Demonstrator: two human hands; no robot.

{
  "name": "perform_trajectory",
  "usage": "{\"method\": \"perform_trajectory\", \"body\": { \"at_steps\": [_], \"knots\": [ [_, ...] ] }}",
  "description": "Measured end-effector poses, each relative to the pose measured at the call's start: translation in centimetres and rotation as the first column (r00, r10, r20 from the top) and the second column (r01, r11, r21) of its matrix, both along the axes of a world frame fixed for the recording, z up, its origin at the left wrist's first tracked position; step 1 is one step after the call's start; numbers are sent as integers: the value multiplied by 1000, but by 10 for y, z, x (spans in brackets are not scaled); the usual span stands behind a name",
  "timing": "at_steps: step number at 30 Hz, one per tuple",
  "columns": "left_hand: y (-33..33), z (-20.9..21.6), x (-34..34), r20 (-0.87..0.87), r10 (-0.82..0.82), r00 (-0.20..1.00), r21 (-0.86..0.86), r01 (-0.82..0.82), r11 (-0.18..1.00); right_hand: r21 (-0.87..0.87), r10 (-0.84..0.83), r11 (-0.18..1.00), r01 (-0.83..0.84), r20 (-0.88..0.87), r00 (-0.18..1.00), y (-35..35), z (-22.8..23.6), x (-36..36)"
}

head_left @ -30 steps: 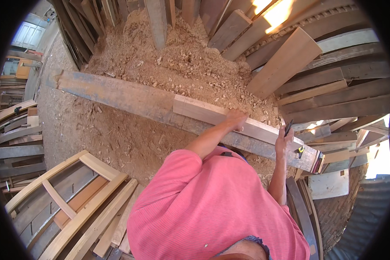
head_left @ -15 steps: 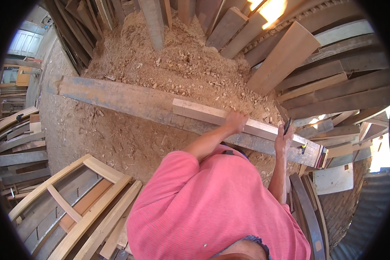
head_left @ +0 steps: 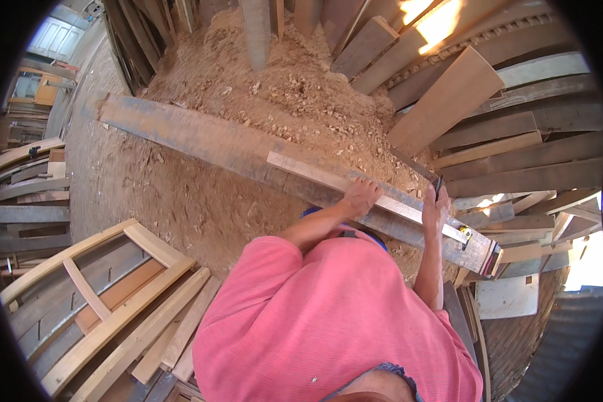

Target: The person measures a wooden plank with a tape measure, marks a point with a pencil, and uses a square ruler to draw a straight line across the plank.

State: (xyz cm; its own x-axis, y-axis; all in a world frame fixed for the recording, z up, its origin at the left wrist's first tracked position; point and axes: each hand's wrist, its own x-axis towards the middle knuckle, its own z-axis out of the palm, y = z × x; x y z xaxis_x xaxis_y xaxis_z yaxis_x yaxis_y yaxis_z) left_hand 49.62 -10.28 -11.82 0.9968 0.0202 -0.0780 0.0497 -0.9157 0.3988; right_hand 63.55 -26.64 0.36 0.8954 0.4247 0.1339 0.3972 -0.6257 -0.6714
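Note:
A long pale wooden batten (head_left: 308,171) lies lengthwise on a worn, thick plank (head_left: 201,141) in front of me. My left hand (head_left: 363,195) is closed over the batten near its middle, knuckles up. Farther right, my right hand (head_left: 435,209) is raised at the batten, closed around a slim dark tool (head_left: 439,183) that points up and away. The tool's kind is unclear, and the fingers hide its lower part. A small yellow-and-black object (head_left: 465,234), perhaps a tape measure, sits at the batten's right end.
Wood shavings (head_left: 295,94) are heaped beyond the plank. A broad board (head_left: 449,100) leans among stacked planks at right. Wooden frames (head_left: 90,295) and loose strips (head_left: 161,342) lie at lower left, with more timber (head_left: 30,191) beyond. A white panel (head_left: 508,297) stands at lower right.
The batten appears turned, showing a narrower pale face. My left hand stays on it. My right hand still holds the dark tool. The whole view has tilted slightly.

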Motion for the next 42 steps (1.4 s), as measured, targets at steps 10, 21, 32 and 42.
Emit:
{"method": "perform_trajectory", "body": {
  "at_steps": [10, 21, 32, 42],
  "knots": [
    [18, 55, -63, -81, 454, 887, -702, -374, 606, 500, 264, 861, 91, -593, 760, 12, 38, 2],
    [-18, 214, -163, -248, 812, 529, -933, -355, -54, 559, 668, 699, -447, -286, 687, 89, 136, -63],
    [-17, 198, -173, -97, 937, 336, -855, -509, 95, 292, 744, 665, -687, -338, 576, 107, 131, -96],
    [32, 186, -145, 55, 810, 584, -880, -354, 315, 537, 774, 600, -593, -203, 599, 92, 155, -130]
  ]
}}
